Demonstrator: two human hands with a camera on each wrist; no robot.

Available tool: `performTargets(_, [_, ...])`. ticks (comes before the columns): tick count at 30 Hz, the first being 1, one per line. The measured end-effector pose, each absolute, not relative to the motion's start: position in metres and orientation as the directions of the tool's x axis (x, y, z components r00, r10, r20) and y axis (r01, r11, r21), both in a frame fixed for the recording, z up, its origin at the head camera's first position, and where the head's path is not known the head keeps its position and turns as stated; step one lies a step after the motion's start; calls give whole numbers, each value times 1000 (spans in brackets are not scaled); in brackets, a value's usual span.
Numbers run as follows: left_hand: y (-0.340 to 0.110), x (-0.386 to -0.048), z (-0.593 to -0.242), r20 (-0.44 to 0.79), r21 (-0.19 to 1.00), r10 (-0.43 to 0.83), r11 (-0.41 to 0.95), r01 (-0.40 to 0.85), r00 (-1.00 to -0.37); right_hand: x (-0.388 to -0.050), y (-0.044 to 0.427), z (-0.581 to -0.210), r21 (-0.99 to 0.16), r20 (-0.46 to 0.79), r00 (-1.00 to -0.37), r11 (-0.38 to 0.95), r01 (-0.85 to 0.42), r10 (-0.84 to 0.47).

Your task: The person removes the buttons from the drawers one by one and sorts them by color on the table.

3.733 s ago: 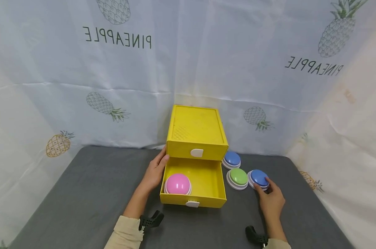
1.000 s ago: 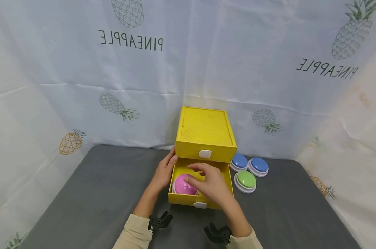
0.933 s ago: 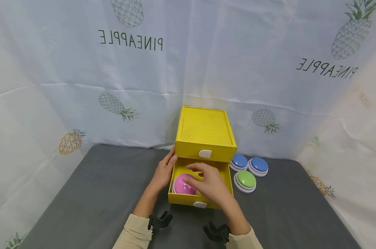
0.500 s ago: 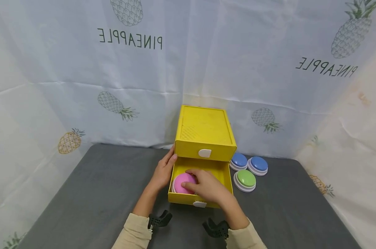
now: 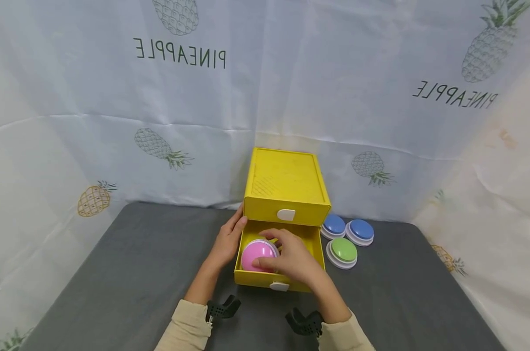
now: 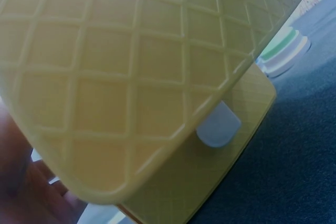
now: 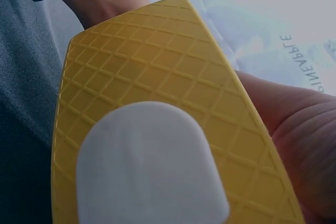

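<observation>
Though near drawer rim (image 5: 253, 276), button (image 5: 257, 253) tilted

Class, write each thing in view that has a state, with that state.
Upper drawer: shut
Lower drawer: pulled open
Pink button: tilted, held
Green button: dome up
Left blue button: dome up
Right blue button: dome up
Left hand: touching the cabinet
Right hand: gripping the pink button
</observation>
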State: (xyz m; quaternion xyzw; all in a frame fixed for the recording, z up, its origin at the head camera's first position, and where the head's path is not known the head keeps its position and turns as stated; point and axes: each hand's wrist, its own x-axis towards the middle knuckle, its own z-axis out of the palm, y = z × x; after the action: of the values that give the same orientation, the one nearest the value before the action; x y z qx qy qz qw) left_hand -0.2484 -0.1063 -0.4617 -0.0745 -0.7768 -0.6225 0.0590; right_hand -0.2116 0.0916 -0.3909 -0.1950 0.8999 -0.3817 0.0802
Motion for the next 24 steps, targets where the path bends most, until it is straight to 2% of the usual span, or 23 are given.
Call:
performTargets(5, [-108,-248,-462,187,954,44,229,193,-981,-213,93,-391,-753,-6,-878,580,-310,-478])
performTargets(8, [-107,-249,-463,189,953,54,230,196,-981,-212,95,-391,-768,11,-885,563,-305,-465])
performTargets(12, [-105,-249,-465,188,956,61,216,197,-980,-207,104,-389,-794,61,-923,542,-276,-380])
performTargets(18, [-103,-250,-464,174,959,70,215,185,-982,-200,129,-383,-870,157,-959,427,-248,-237])
performTargets(24, [-107,-249,-462,156,961,63,223,166,-986,-194,156,-380,-915,168,-977,349,-204,-131])
